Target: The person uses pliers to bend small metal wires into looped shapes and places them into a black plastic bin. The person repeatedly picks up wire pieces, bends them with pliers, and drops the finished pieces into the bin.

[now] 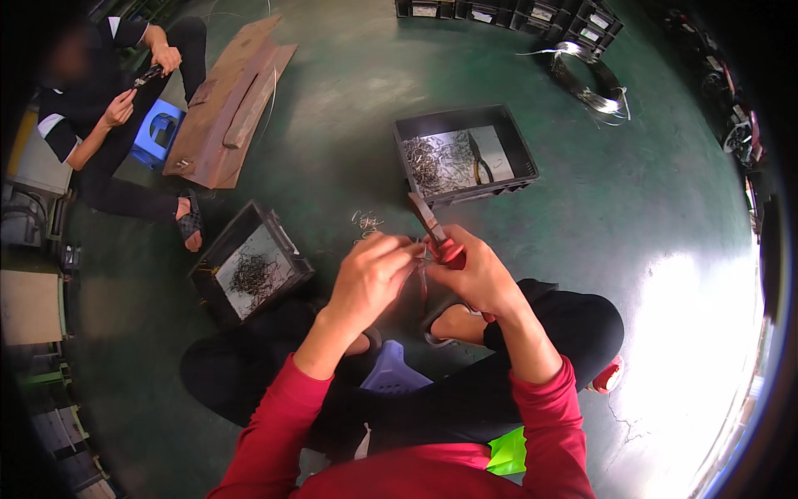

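Note:
My right hand [480, 273] is wrapped round a pair of pliers [427, 218] with red handles, its metal jaws pointing up and away. Close beside it, the fingertips of my left hand [370, 279] are pinched together near the pliers; a small bit of thin wire seems to be between them, too small and blurred to be sure. Beyond my hands, a black crate [474, 191] contains many short bent wire pieces [422, 163] and a second pair of pliers [477, 156]. Another black crate [224, 231], to the left, has a pile of dark wire pieces [253, 273] inside.
Loose wire bits [366, 223] lie on the green floor ahead of my left hand. A coil of wire [611, 101] rests far right, near black bins [532, 18]. At far left, a person [91, 125] holds a dark tool beside a blue stool [158, 133] and a brown board [212, 125].

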Demonstrator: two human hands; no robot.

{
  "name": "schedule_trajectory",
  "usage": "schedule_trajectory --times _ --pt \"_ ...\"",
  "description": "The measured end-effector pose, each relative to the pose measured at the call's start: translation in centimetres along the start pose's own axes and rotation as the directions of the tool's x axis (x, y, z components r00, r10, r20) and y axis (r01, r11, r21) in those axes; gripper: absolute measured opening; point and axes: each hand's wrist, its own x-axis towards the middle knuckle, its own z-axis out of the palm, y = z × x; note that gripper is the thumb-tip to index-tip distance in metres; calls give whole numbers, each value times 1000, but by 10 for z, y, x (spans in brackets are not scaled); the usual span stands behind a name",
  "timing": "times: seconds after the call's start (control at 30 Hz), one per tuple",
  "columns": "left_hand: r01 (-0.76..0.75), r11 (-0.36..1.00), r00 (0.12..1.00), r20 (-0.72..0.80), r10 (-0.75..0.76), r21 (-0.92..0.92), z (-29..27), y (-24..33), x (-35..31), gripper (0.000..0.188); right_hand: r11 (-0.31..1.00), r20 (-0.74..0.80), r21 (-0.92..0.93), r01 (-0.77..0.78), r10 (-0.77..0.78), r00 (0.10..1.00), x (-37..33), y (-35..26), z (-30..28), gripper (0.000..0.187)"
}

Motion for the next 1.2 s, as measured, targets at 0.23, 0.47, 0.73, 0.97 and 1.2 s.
schedule_trajectory --times 0.23,0.47,0.73,0.97,1.2 --pt "447 772 875 43 -482 -452 7 -9 -9 13 988 -41 134 -82 88 995 6 5 1 39" --pt "547 369 715 191 -673 -751 -7 -34 -13 14 937 257 273 -218 147 955 10 14 -5 49" --pt "400 132 635 171 -753 -907 -14 -38 -14 15 864 346 361 -351 225 911 8 17 17 40" --pt "199 153 637 9 -770 -968 -13 -38 -13 12 860 458 392 -327 126 880 2 5 33 29" --pt "135 248 679 -93 -729 -959 -7 -31 -13 8 785 575 438 -439 131 808 -4 -5 45 36"
